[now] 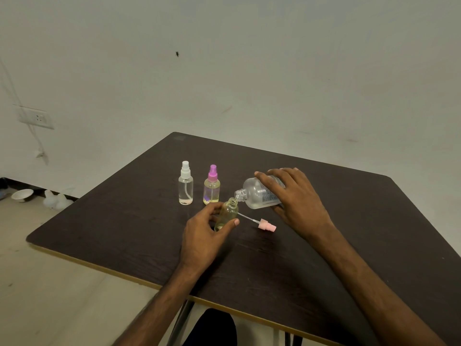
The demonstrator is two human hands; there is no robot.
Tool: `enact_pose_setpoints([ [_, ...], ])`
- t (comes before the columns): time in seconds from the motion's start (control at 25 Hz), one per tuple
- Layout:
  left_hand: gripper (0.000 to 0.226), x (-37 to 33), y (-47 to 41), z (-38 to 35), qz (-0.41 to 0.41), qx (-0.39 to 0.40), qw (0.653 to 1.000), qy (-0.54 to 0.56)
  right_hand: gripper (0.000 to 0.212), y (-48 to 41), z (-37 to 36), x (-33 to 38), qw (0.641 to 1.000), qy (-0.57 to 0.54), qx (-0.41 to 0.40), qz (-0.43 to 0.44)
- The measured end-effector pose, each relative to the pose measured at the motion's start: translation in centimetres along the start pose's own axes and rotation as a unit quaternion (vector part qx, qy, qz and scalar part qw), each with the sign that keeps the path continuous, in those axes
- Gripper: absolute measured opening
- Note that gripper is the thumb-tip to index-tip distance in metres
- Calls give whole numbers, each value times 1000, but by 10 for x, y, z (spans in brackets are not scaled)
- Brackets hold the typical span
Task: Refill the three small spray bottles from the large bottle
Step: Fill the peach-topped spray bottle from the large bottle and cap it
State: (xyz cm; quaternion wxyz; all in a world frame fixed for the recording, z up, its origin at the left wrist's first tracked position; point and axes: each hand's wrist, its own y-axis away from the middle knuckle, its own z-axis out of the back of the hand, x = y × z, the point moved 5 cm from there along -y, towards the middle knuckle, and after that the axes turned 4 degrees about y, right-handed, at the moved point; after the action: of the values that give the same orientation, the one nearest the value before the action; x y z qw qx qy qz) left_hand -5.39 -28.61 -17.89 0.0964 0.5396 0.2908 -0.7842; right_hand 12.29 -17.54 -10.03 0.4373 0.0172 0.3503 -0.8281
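My left hand [203, 234] grips an uncapped small bottle [227, 216] of yellowish liquid, tilted slightly right on the dark table [124, 233]. In my right hand [296, 201] is the large clear bottle [257, 193], tipped on its side with its open neck just above the small bottle's mouth. A pink spray cap with its tube [264, 224] lies on the table between my hands. Two capped small bottles stand behind: a clear one with a white cap [185, 187] and a yellowish one with a purple cap [212, 187].
The table's left edge runs close to my left forearm. On the floor at far left lie a white bowl [22, 195] and some white plastic items [56, 199]. A wall socket [37, 118] with a hanging cable is on the left wall.
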Motion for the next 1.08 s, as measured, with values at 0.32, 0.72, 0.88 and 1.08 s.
enact_pose_setpoints([
  [0.32, 51, 0, 0, 0, 5, 3, 1000, 3, 89, -3, 2, -1, 1000, 14, 5, 15],
  [0.72, 49, -1, 0, 0, 2, 2, 1000, 8, 88, -7, 7, 0, 999, 27, -4, 28],
  [0.88, 49, 1, 0, 0, -4, -2, 1000, 3, 88, -8, 8, 0, 999, 32, -4, 35],
  [1.08, 49, 1, 0, 0, -2, -4, 1000, 0, 90, -9, 8, 0, 999, 37, 4, 38],
])
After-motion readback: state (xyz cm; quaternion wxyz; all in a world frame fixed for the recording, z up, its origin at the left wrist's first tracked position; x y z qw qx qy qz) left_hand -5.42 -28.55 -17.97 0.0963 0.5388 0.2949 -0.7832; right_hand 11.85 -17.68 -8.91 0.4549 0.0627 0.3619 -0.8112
